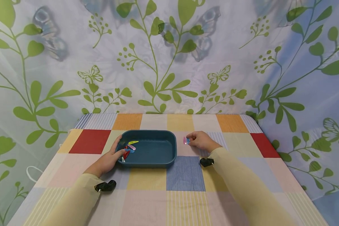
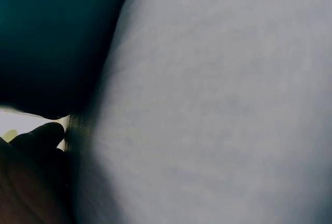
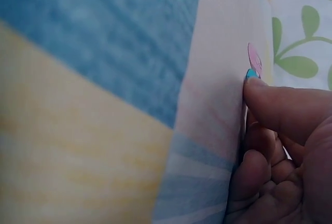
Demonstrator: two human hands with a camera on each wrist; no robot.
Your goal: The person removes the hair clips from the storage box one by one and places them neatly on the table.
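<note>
A dark teal tray stands on the table, and my left hand grips its left end, thumb over the rim and fingers along the outer wall. Inside, at that end, lie several snap hair clips: a yellow one, a pink one, blue, red and a whitish one. To the right of the tray, my right hand pinches a blue hair clip between thumb and fingers, low at the tabletop. Just beyond its tip shows another pink hair clip. In the left wrist view the tray wall looms dark beside the fingers.
A patchwork-patterned cloth covers the table. Behind it hangs a curtain with green leaves and butterflies. Off the table's left edge a white cable loop shows. Each wrist carries a small black camera mount.
</note>
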